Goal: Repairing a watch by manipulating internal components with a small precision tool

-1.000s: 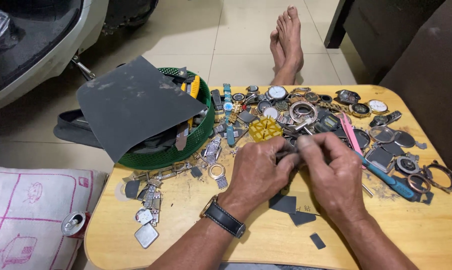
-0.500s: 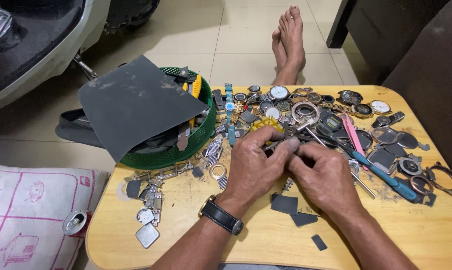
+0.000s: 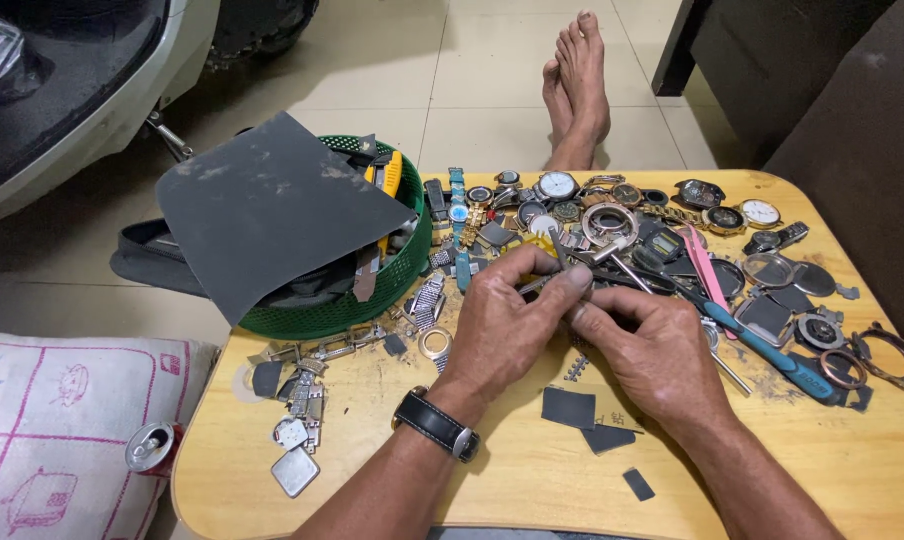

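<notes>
Both hands meet over the middle of a low wooden table (image 3: 512, 480). My left hand (image 3: 507, 325), with a black wristwatch on its wrist, pinches a small metal watch part between thumb and fingers. My right hand (image 3: 652, 350) pinches the same small part from the other side; the part itself is mostly hidden by the fingertips. A heap of watches and watch cases (image 3: 592, 205) lies just beyond the hands. Small dark sandpaper scraps (image 3: 570, 408) lie on the wood under my wrists.
A green plastic basket (image 3: 372, 300) at the left holds tools under a large dark sandpaper sheet (image 3: 272, 205). A blue-handled tool (image 3: 772, 355) and pink tweezers (image 3: 700, 265) lie at the right. Loose watch parts (image 3: 297, 440) sit near the front left edge. Bare feet (image 3: 577, 85) rest beyond the table.
Both hands have shifted slightly forward and left toward the watch heap, still pinching the small part together.
</notes>
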